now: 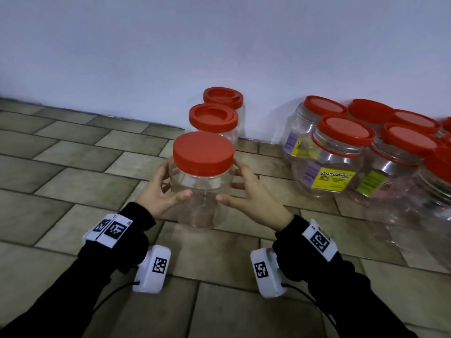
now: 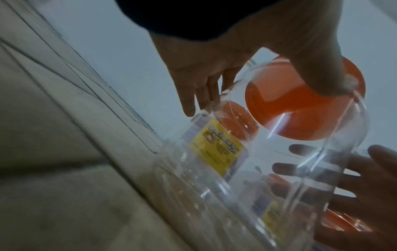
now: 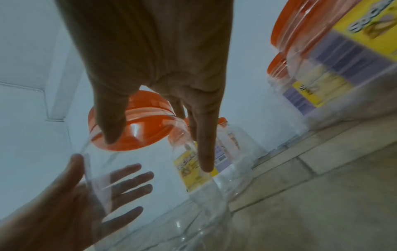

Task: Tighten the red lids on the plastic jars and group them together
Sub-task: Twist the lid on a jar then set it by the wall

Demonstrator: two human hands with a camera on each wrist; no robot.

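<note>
A clear plastic jar (image 1: 200, 191) with a flat red lid (image 1: 203, 153) stands upright at the centre, low over the tiled floor; whether it touches the tiles I cannot tell. My left hand (image 1: 158, 191) holds its left side and my right hand (image 1: 246, 191) its right side, thumbs in front, fingers spread round the back. The left wrist view shows the left hand (image 2: 204, 71) on the jar below the lid (image 2: 300, 108). In the right wrist view the right hand (image 3: 163, 68) lies on the jar wall under the lid (image 3: 137, 129).
Two more red-lidded jars (image 1: 214, 123) (image 1: 223, 98) stand in a row behind the held one, against the white wall (image 1: 146, 57). Several labelled jars (image 1: 341, 152) crowd the right side. Bare tiled floor (image 1: 73, 167) lies to the left and in front.
</note>
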